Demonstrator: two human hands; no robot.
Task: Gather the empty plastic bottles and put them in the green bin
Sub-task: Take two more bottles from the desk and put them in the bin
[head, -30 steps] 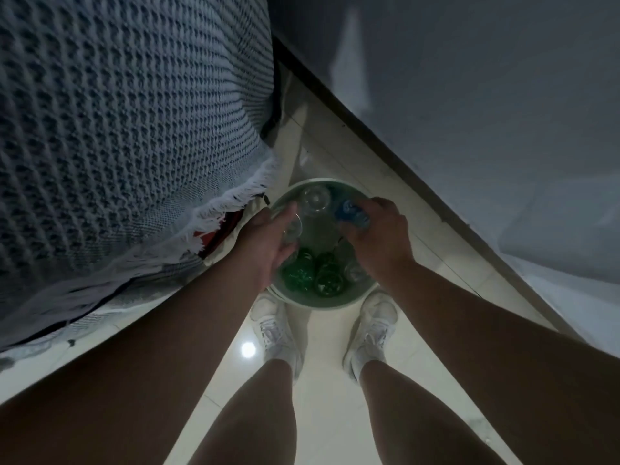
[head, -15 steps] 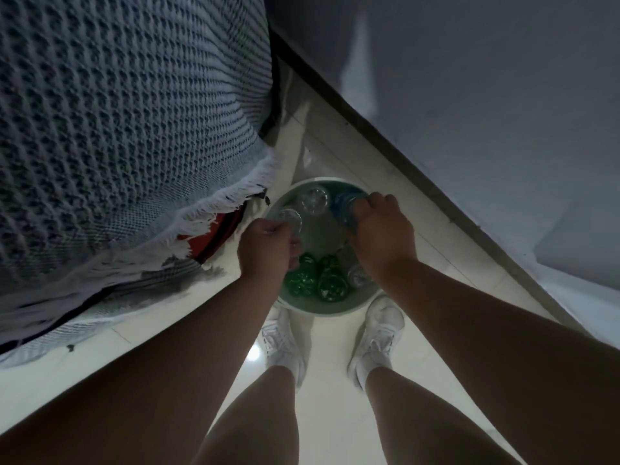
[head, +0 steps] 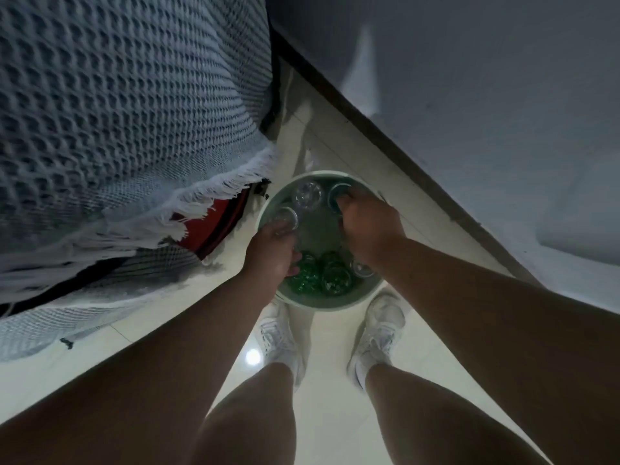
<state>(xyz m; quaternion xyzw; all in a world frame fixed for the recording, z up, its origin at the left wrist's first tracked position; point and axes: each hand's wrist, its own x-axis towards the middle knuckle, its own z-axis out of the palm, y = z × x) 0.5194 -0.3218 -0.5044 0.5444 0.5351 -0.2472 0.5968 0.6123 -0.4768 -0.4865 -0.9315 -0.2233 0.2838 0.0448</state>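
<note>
The green bin [head: 330,305] stands on the floor [head: 330,347] at the centre of the frame, with bottles upright inside. The left hand [head: 273,251] curls round a clear bottle [head: 285,214] at the bin's left. The right hand [head: 367,226] grips a bluish bottle [head: 337,193] at its upper right. Green bottles [head: 335,278] fill its lower part.

The left hand [head: 273,251] covers the near side of a clear plastic bottle [head: 285,213] and part of the dark green plastic bottles [head: 335,280] in the round green bin [head: 327,307]; the right hand [head: 367,226] hides most of a blue-tinted plastic bottle [head: 336,192]. A red object [head: 204,226] lies mostly under the fringed grey blanket [head: 134,112].
</note>
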